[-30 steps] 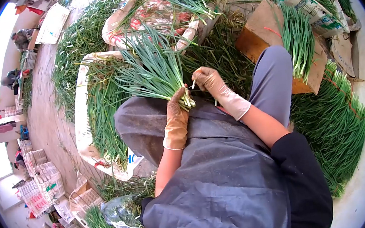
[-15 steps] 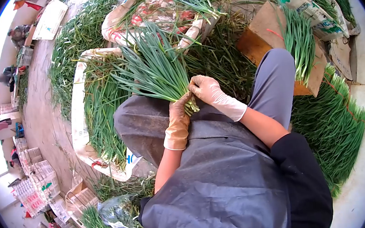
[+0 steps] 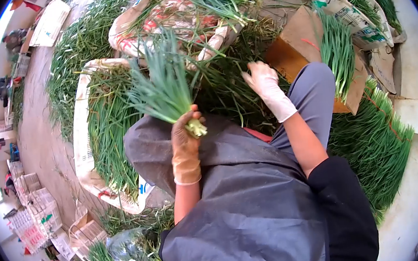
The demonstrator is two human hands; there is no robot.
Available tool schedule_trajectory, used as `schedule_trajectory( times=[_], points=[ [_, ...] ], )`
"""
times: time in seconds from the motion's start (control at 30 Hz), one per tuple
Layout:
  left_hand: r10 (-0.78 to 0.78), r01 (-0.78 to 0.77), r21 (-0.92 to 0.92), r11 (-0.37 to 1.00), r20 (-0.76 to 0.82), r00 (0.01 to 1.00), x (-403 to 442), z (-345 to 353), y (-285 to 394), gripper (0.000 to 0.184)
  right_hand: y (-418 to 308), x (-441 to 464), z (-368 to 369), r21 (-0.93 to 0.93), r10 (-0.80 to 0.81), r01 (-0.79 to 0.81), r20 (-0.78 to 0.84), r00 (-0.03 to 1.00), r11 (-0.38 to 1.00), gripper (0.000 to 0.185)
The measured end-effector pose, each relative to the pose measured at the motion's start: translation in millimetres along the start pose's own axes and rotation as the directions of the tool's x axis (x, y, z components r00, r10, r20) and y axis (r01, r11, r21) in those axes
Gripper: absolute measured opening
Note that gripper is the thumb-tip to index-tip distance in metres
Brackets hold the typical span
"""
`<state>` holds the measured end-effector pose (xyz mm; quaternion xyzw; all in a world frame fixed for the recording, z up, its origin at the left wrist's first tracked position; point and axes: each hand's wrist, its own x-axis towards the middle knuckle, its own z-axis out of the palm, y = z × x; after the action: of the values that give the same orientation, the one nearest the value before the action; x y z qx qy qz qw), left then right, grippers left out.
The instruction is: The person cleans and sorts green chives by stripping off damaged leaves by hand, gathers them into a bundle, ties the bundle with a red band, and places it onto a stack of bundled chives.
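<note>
My left hand (image 3: 185, 134), in a soiled glove, is wrapped around the pale stem end of a bunch of chives (image 3: 166, 86) above my apron-covered lap. The bunch's green leaves fan upward and away from me, slightly blurred. My right hand (image 3: 265, 83), in a paler glove, is off the bunch, over a heap of loose leaves (image 3: 230, 90) between my knees. Its thumb stands apart from the bent fingers, and I see nothing held in it.
White crates, one of greens (image 3: 83, 138) and one lined with a bag (image 3: 124, 30), stand ahead and left. A cardboard box (image 3: 293, 37) with a chive bundle (image 3: 337, 45) sits by my right knee. More tied chives (image 3: 374, 154) lie right. Stacked crates (image 3: 44, 211) line the left.
My right hand has left the stem ends and moved up and right over the loose leaves. My left hand has shifted left with the bunch, which now stands more upright.
</note>
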<state>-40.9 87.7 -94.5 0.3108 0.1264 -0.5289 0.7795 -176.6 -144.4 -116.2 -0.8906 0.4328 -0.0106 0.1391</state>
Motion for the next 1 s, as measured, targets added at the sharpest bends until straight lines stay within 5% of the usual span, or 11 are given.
schedule_trajectory(
  times=[0.07, 0.13, 0.2, 0.27, 0.3, 0.33, 0.43, 0.6, 0.67, 0.87, 1.0],
  points=[
    [0.239, -0.236, 0.165, 0.958, 0.000, 0.971, -19.0, 41.7, 16.0, 0.019, -21.0, 30.6, -3.5, 0.414, 0.024, 0.016, -0.090, 0.996, 0.910, 0.050],
    [0.316, -0.322, 0.201, 0.925, 0.062, 0.947, -21.0, 54.1, 31.8, 0.020, -42.9, 60.5, 4.1, 0.176, -0.013, 0.033, -0.112, 0.994, 0.984, 0.048],
    [0.369, -0.392, 0.239, 0.889, 0.134, 0.920, -23.7, 76.7, 45.2, 0.023, -47.3, 92.7, 18.0, 0.202, -0.007, -0.027, 0.170, 0.985, 0.979, 0.044],
    [0.486, -0.510, 0.331, 0.794, 0.159, 0.859, -19.6, 87.2, 58.4, 0.021, -47.2, 82.3, 2.0, 0.393, -0.040, -0.006, 0.107, 0.994, 0.919, 0.036],
    [0.527, -0.552, 0.310, 0.774, 0.168, 0.833, -12.6, 86.8, 64.6, 0.021, -40.9, 68.4, -14.5, 0.714, -0.135, -0.034, 0.178, 0.975, 0.700, 0.032],
    [0.526, -0.547, 0.311, 0.777, 0.158, 0.836, -6.5, 86.3, 69.2, 0.021, -34.1, 50.6, -26.7, 0.920, -0.244, -0.111, 0.214, 0.946, 0.376, 0.029],
    [0.508, -0.500, 0.301, 0.812, 0.059, 0.859, 12.1, 93.8, 72.6, 0.030, -11.9, -5.2, -46.6, 0.908, -0.183, -0.227, 0.305, 0.935, 0.353, 0.023],
    [0.095, -0.089, 0.125, 0.988, -0.044, 0.994, 41.6, 78.2, 25.3, 0.028, 4.7, -58.1, -27.6, 0.879, -0.096, -0.427, 0.454, 0.886, 0.212, 0.020],
    [-0.019, 0.031, 0.067, 0.997, -0.179, 0.984, 41.0, 68.7, 4.5, 0.029, -7.4, -68.8, -51.2, 0.925, -0.131, -0.380, 0.377, 0.917, 0.002, 0.019],
    [0.011, 0.008, 0.237, 0.972, -0.079, 0.997, 21.0, 55.0, -33.2, 0.028, -36.6, -89.6, -38.9, 0.979, -0.105, -0.107, 0.127, 0.986, 0.176, 0.013],
    [0.015, -0.007, 0.218, 0.976, -0.033, 0.999, 16.4, 52.8, -46.5, 0.035, -40.2, -99.1, -28.4, 0.783, -0.187, 0.080, 0.047, 0.981, 0.617, 0.017]
  ],
)
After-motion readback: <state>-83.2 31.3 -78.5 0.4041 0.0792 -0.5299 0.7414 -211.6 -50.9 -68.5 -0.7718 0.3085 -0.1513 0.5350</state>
